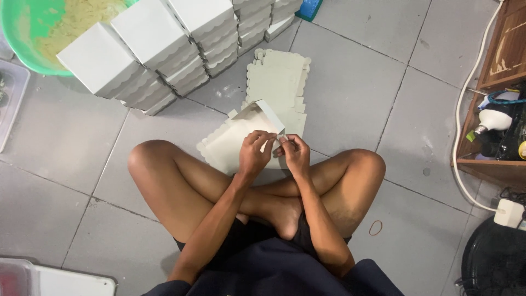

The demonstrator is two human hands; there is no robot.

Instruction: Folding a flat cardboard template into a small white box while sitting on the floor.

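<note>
Head view: a person sits cross-legged on the tiled floor, looking down at both hands over the lap.
Left hand: the left hand is closed in a pinch on the near edge of a half-folded box, fingers curled over the card.
Right hand: the right hand pinches a small flap at the same corner, thumb and fingertips pressed together, touching the left hand's fingers.
Box position: it rests between the knees, leaning on the floor, one side wall raised at the top.
Flat blanks: a stack of scallop-edged cards lies just beyond the box.
Finished pile: closed white boxes are stacked beside a green basin.
Doing it well: I would say the corner wants both pinches kept close to the crease, the flap guided straight, and the thin card not bent across its face.
Stray item: a rubber band lies near the right knee.
</note>
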